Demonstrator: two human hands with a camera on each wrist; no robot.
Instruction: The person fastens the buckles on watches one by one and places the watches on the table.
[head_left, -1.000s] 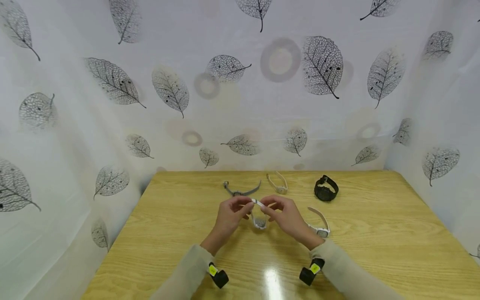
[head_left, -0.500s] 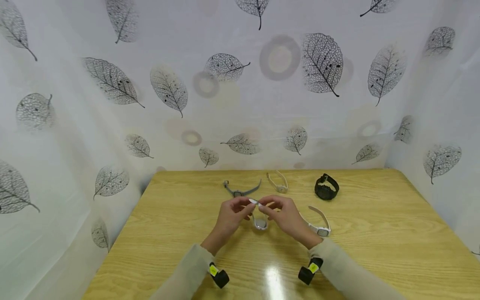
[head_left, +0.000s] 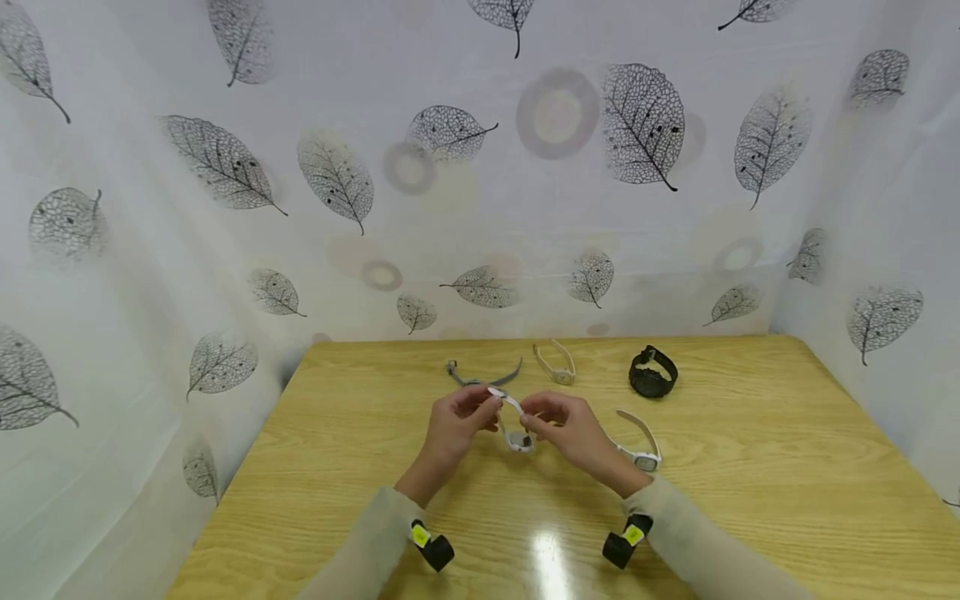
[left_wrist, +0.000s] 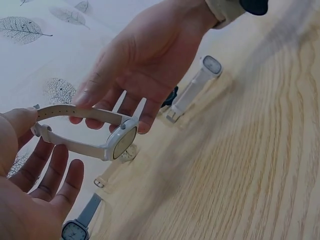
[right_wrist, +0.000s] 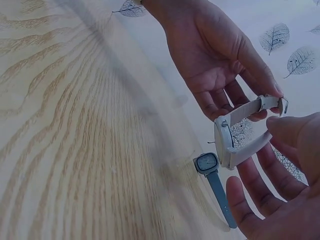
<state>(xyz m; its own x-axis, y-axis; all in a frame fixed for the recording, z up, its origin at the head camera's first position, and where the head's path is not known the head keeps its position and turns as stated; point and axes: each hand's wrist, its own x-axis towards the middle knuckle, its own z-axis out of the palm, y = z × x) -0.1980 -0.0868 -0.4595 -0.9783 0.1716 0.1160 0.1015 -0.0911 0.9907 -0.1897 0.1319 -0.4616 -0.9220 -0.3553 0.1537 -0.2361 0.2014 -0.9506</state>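
A white wristwatch (head_left: 519, 442) hangs between my hands, its strap bent into a loop and its round case lowest in the head view. My left hand (head_left: 448, 427) pinches the buckle end of the strap between thumb and fingers. On the other side, my right hand (head_left: 568, 423) pinches the holed part of the strap (left_wrist: 82, 113). Metal buckle (right_wrist: 283, 106) and strap keeper show at the left thumb in the right wrist view. The case is clear of the fingers, and its dial (left_wrist: 125, 143) faces away from the loop.
Behind the left hand lies a grey-blue watch (right_wrist: 206, 162). A cream watch (head_left: 563, 377) and a black watch (head_left: 651, 382) sit farther back on the wooden table (head_left: 345, 467). Another white watch (head_left: 646, 461) lies beside the right wrist. A leaf-patterned curtain (head_left: 480, 208) encloses the table.
My left hand has shifted slightly left, and the gap between the two hands has widened. More of the white strap now shows between the fingertips; the other watches stay put.
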